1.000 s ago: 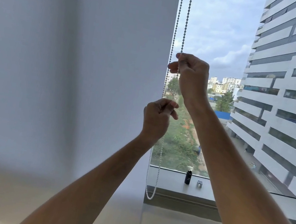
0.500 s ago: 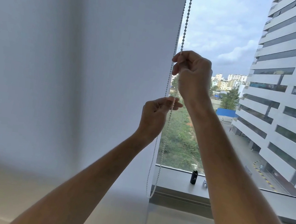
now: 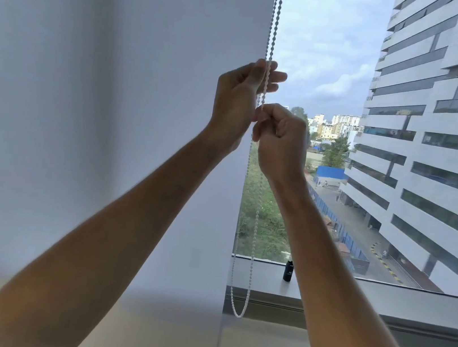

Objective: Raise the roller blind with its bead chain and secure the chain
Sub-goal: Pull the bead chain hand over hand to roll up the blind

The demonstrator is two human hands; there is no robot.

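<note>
Bead chain (image 3: pixel 274 25) in both our hands, roller blind (image 3: pixel 108 96) not yet raised.

We've got the chain hanging just off the blind's right edge, two strands running from the top down to a loop near the window sill (image 3: pixel 396 299). It's light, limp and beaded, so we judge it won't slip much if we pinch on the beads, taking one strand only, high up. Our left hand (image 3: pixel 236 106) sits uppermost beside the blind's edge, fingers (image 3: pixel 275 76) loosely curled, thumb pressing a strand. Our right hand (image 3: pixel 282 139) is just below it, fist closed tight on the chain. Further right of the blind, a small black bottle (image 3: pixel 288 270) stands on the sill.
</note>
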